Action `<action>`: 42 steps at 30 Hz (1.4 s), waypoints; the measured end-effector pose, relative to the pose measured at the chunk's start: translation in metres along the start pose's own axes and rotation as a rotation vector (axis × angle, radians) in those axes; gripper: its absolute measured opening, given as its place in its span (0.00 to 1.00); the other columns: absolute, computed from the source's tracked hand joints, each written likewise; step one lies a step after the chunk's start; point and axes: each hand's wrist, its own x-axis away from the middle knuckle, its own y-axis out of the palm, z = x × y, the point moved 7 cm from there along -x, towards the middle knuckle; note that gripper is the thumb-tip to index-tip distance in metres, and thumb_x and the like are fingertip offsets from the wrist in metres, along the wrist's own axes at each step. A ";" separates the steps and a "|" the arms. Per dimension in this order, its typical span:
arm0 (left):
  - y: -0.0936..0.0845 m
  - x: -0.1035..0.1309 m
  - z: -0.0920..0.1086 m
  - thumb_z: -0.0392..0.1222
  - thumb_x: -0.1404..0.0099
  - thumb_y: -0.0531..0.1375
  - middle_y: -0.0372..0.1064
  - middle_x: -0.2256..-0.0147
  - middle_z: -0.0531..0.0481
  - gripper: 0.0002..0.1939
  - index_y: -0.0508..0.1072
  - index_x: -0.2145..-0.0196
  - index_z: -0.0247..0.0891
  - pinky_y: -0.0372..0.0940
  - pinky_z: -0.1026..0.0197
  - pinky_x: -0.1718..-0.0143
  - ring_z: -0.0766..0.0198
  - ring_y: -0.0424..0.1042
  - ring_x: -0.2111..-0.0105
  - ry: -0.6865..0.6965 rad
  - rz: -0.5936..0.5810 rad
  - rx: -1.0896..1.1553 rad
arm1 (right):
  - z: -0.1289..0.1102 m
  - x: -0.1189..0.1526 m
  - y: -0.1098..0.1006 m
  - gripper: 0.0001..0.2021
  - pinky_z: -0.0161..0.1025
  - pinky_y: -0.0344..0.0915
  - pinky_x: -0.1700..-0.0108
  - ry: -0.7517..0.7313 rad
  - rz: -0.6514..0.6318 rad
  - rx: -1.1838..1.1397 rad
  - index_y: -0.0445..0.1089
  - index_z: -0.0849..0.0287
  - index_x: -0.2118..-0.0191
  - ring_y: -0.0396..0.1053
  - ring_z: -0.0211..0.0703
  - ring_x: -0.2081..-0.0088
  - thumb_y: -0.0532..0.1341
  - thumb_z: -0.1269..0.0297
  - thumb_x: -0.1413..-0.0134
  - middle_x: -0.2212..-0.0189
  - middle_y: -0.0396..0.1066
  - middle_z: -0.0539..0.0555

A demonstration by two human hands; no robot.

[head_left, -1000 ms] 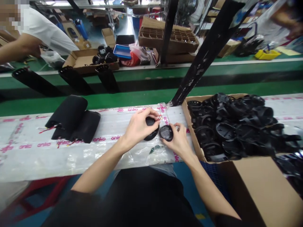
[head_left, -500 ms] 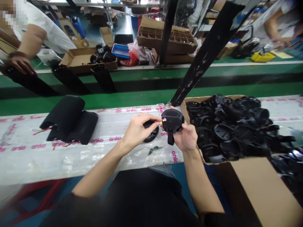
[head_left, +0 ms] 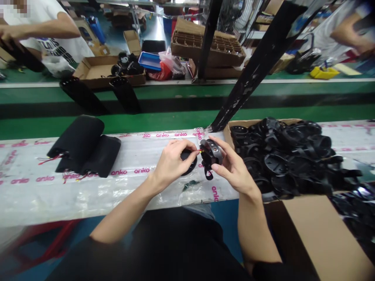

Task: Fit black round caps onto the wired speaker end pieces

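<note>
My right hand (head_left: 236,168) is closed round the side of a black round plastic end cap (head_left: 215,151), which is turned so its side with small buttons shows. A short black strap loop (head_left: 208,174) hangs below the cap. My left hand (head_left: 174,160) pinches thin red and yellow wires (head_left: 200,151) at the cap's left side; the exact end between its fingertips is too small to make out. Partly hidden behind my left fingers, another black round part (head_left: 191,162) lies on the plastic-covered table (head_left: 140,191).
Black cylindrical housings (head_left: 79,140) with red wires lie on the left. At the right stands a cardboard box (head_left: 231,142) heaped with black round parts. A slanted black post (head_left: 246,74) rises behind the table. Across the green conveyor, a person (head_left: 55,31) handles a black cylinder.
My right hand has turned the end cap from its flat face to its buttoned side. My left hand stays at the wires. The person opposite has lifted a black cylinder.
</note>
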 end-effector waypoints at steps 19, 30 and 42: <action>-0.004 0.026 -0.046 0.47 0.23 0.59 0.79 0.46 0.42 0.09 0.76 0.52 0.42 0.71 0.49 0.38 0.53 0.78 0.44 -0.292 0.034 0.526 | -0.036 -0.013 0.036 0.41 0.54 0.80 0.55 -0.024 -0.073 0.437 0.62 0.45 0.26 0.77 0.51 0.60 0.74 0.55 0.41 0.40 0.73 0.59; 0.015 0.053 -0.064 0.59 0.20 0.51 0.78 0.42 0.40 0.25 0.74 0.41 0.41 0.72 0.49 0.40 0.51 0.78 0.44 -0.332 0.046 0.600 | 0.015 -0.004 0.056 0.42 0.57 0.73 0.40 0.101 0.106 0.101 0.59 0.48 0.28 0.71 0.56 0.45 0.71 0.40 0.42 0.35 0.66 0.60; 0.011 0.081 -0.033 0.53 0.17 0.53 0.76 0.39 0.40 0.18 0.75 0.44 0.41 0.69 0.49 0.36 0.51 0.75 0.38 -0.420 0.440 0.504 | 0.033 0.035 0.078 0.16 0.59 0.69 0.33 0.141 0.689 -0.059 0.80 0.55 0.47 0.76 0.55 0.41 0.65 0.51 0.31 0.45 0.81 0.60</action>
